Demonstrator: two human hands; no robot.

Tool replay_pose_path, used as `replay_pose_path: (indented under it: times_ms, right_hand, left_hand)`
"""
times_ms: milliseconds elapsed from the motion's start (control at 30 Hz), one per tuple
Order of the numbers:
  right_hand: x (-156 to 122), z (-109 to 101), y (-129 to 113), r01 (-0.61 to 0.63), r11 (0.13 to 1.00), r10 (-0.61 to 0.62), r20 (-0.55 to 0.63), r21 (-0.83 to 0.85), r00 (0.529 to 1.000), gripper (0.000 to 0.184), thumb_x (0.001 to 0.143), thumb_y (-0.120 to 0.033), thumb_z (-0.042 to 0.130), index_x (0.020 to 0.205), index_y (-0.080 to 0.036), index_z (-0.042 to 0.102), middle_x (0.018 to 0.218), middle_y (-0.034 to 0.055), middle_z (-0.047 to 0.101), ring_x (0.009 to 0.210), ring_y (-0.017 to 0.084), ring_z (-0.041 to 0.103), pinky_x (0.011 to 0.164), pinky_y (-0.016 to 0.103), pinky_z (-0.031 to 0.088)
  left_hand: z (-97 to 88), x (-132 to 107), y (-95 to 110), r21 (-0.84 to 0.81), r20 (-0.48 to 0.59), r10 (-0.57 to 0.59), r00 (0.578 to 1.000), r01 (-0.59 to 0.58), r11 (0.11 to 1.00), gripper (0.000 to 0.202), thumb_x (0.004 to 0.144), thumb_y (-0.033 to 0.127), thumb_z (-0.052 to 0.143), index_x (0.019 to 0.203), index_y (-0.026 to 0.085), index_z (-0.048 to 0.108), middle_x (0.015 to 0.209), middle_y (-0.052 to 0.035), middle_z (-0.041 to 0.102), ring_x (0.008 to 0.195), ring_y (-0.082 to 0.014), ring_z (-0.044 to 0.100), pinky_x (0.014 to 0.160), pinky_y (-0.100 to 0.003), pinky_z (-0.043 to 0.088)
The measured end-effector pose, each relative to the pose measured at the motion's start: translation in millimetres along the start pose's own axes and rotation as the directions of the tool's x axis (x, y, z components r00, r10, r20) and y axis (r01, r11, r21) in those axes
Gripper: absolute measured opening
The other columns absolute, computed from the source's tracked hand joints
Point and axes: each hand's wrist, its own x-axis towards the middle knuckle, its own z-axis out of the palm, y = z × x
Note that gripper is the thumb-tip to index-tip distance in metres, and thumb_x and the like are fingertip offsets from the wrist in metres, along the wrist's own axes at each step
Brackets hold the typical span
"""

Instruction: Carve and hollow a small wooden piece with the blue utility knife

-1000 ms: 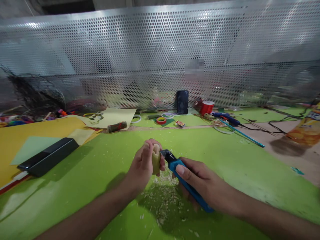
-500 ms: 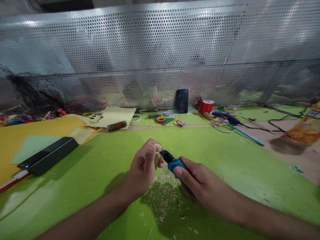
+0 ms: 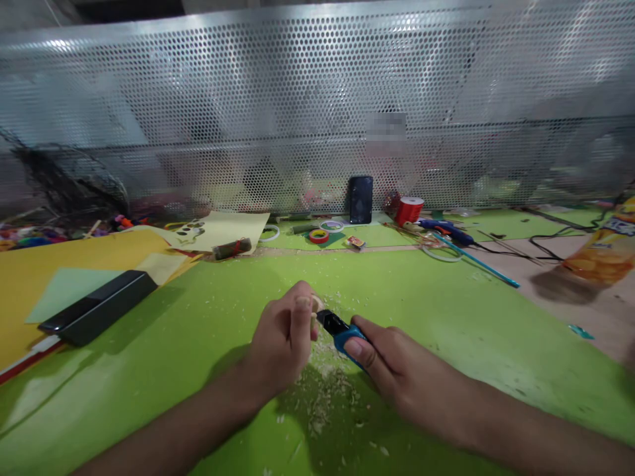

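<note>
My left hand [image 3: 282, 334] is closed around a small pale piece of wood [image 3: 316, 304], mostly covered by the thumb and fingers. In my right hand [image 3: 391, 360] is a blue utility knife [image 3: 348, 338], with the thumb pressed along its handle. The knife's dark tip points left and meets the near edge of the wood, as far as I can see. Beneath both hands, pale shavings [image 3: 322, 403] lie scattered over the green sheet [image 3: 238, 291].
A dark box-shaped device [image 3: 99, 307] rests at left on yellow paper [image 3: 30, 277]. Behind are a bundled twig roll [image 3: 232, 248], a tape roll [image 3: 319, 236], an upright phone [image 3: 360, 199], a red spool [image 3: 409, 211] and a glue gun [image 3: 446, 231]. A perforated metal panel [image 3: 297, 79] closes the back.
My left hand has tilted slightly, so less of the wood shows. The knife has dropped a little and sits flatter against the piece. Both hands keep their holds.
</note>
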Motion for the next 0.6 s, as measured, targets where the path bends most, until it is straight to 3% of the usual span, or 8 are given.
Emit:
replay_pose_path:
  times_ms: [300,600]
  right_hand:
    - [1.4,-2.4,0.1,-0.006,0.996,0.008,0.021,-0.088,1.000,0.043,0.100,-0.057,0.024,0.091,-0.021,0.045,0.066,0.0013,0.051,0.056,0.015,0.045,0.052,0.029,0.025]
    - [2.5,-6.0,1.9,0.011,0.995,-0.008,0.026,-0.103,1.000,0.039,0.100,-0.053,0.029,0.082,-0.021,0.043,0.063,-0.0008,0.046,0.054,0.013,0.039,0.051,0.030,0.022]
  left_hand:
    - [-6.4,5.9,0.5,-0.008,0.167,-0.168,0.971,0.172,0.985,0.040,0.093,0.053,0.045,0.074,0.019,0.052,0.054,0.0036,0.048,0.044,-0.0113,0.046,0.041,-0.020,0.033]
    - [-2.0,12.3,2.7,-0.058,0.263,-0.335,0.904,0.362,0.930,0.052,0.088,0.068,0.037,0.078,0.019,0.051,0.046,0.0051,0.046,0.034,-0.0099,0.039,0.034,-0.019,0.033]
